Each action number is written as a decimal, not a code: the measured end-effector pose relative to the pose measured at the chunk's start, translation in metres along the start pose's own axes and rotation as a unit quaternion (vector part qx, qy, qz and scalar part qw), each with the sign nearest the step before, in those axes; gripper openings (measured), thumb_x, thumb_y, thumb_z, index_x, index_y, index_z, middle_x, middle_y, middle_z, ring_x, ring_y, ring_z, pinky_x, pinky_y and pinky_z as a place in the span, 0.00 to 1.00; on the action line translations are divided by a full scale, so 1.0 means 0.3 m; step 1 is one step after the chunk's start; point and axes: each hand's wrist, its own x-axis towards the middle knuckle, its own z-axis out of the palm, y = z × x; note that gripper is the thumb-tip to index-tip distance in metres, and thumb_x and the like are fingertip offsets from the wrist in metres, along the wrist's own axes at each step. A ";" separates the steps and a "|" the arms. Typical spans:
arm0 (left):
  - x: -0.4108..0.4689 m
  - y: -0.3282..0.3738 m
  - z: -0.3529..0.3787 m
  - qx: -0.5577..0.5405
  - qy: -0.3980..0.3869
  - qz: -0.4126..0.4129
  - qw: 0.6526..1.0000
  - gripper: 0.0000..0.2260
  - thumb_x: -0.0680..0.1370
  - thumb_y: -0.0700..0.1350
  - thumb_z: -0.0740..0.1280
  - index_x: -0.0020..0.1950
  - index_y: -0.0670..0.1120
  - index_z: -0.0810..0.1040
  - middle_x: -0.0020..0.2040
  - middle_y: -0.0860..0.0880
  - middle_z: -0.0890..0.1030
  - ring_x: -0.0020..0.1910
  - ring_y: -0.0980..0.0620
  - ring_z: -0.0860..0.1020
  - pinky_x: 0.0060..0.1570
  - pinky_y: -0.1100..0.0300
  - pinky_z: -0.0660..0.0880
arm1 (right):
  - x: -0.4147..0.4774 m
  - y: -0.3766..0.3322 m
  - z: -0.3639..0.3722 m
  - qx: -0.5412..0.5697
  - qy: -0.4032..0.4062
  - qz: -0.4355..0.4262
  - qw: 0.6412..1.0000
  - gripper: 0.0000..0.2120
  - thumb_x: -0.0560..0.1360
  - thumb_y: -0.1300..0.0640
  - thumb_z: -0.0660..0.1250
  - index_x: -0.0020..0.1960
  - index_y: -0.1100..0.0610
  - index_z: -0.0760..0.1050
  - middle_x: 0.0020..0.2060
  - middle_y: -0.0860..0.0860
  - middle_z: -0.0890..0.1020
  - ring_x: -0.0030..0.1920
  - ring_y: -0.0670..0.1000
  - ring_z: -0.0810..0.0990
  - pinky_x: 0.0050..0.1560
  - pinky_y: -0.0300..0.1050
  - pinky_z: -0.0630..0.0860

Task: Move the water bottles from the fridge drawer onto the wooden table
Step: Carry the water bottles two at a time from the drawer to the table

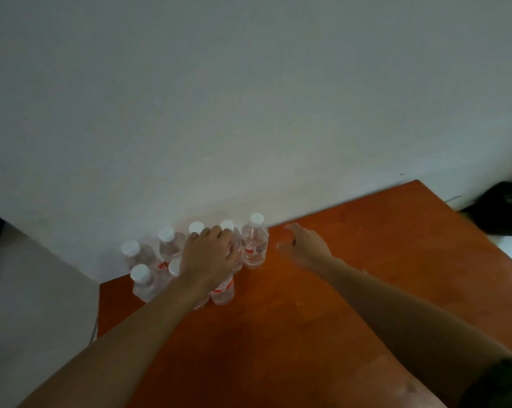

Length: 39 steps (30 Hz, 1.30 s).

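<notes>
Several clear water bottles with white caps and red labels stand clustered at the far left corner of the wooden table (351, 275), against the wall. My left hand (210, 254) reaches over the cluster from above, its fingers curled round a water bottle (223, 293) whose lower body shows below my wrist. The rightmost bottle (255, 245) stands free and upright. Just right of it, my right hand (306, 245) hovers over the table, motion-blurred, with fingers spread and holding nothing. The fridge drawer is out of view.
A plain pale wall (248, 98) rises directly behind the table. A black bag (505, 209) lies on the floor past the table's far right corner. The table's left edge drops off beside the bottle cluster.
</notes>
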 end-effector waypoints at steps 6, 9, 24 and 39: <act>-0.031 0.316 -0.056 -0.013 -0.007 0.076 0.997 0.11 0.79 0.50 0.59 0.52 0.45 0.77 0.48 0.46 0.81 0.43 0.48 0.79 0.40 0.55 0.75 | -0.275 0.282 -0.168 -0.038 0.006 0.042 0.998 0.22 0.78 0.47 0.64 0.70 0.52 0.69 0.54 0.51 0.81 0.42 0.48 0.80 0.43 0.43 0.79; -0.075 0.559 -0.060 -0.030 -0.069 0.121 0.990 0.09 0.78 0.51 0.59 0.48 0.47 0.73 0.45 0.47 0.78 0.42 0.47 0.78 0.42 0.51 0.77 | -0.484 0.446 -0.256 -0.037 0.024 0.068 0.997 0.18 0.78 0.48 0.64 0.67 0.51 0.72 0.51 0.48 0.82 0.41 0.46 0.80 0.43 0.42 0.80; -0.277 1.935 0.082 -0.061 -0.166 0.408 0.895 0.07 0.79 0.52 0.61 0.48 0.50 0.74 0.41 0.51 0.78 0.37 0.54 0.77 0.38 0.60 0.76 | -1.542 1.341 -0.728 -0.019 0.186 0.315 0.930 0.14 0.77 0.47 0.64 0.60 0.51 0.77 0.50 0.49 0.83 0.44 0.49 0.78 0.42 0.41 0.71; -0.094 3.087 0.296 -0.052 -0.178 0.611 0.769 0.10 0.78 0.53 0.60 0.52 0.49 0.74 0.46 0.51 0.80 0.44 0.51 0.76 0.46 0.57 0.75 | -2.017 2.080 -1.047 0.045 0.278 0.521 0.805 0.16 0.76 0.44 0.64 0.60 0.49 0.77 0.47 0.46 0.83 0.45 0.47 0.79 0.47 0.47 0.77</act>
